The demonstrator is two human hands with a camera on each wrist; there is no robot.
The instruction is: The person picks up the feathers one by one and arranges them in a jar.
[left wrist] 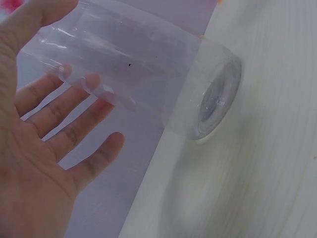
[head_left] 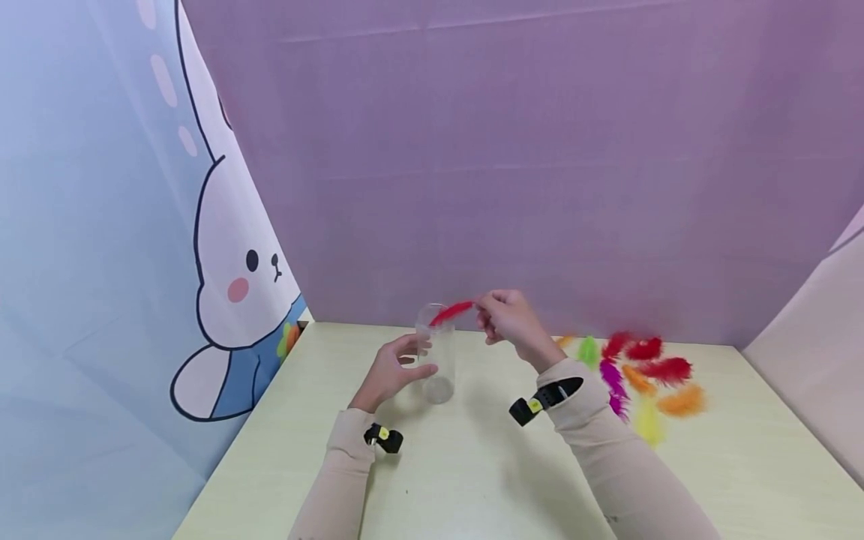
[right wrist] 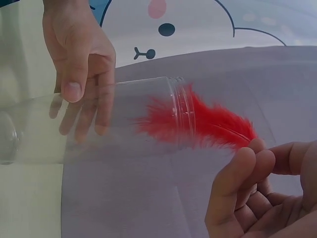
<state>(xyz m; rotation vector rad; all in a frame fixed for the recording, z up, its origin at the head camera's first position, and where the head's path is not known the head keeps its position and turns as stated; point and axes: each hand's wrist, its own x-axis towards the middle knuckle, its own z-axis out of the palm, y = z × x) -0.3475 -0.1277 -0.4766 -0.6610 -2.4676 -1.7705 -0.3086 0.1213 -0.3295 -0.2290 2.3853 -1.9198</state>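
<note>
A tall clear jar [head_left: 440, 364] with a ridged mouth stands upright on the table. My left hand [head_left: 398, 366] holds it from the left, thumb on the near side and fingertips [left wrist: 106, 96] against the far side. Between thumb and index finger, my right hand [head_left: 508, 319] pinches a red feather [head_left: 454, 311] by its quill end. In the right wrist view the fluffy end of the feather [right wrist: 218, 124] is inside the jar's mouth, while the rest sticks out towards the right hand [right wrist: 262, 188].
Loose feathers lie on the table to the right, among them a green feather [head_left: 589, 351], a purple feather [head_left: 613, 384], a yellow feather [head_left: 649, 421], an orange feather [head_left: 682, 401] and several red ones. A purple cloth [head_left: 540, 165] hangs behind the table [head_left: 459, 480].
</note>
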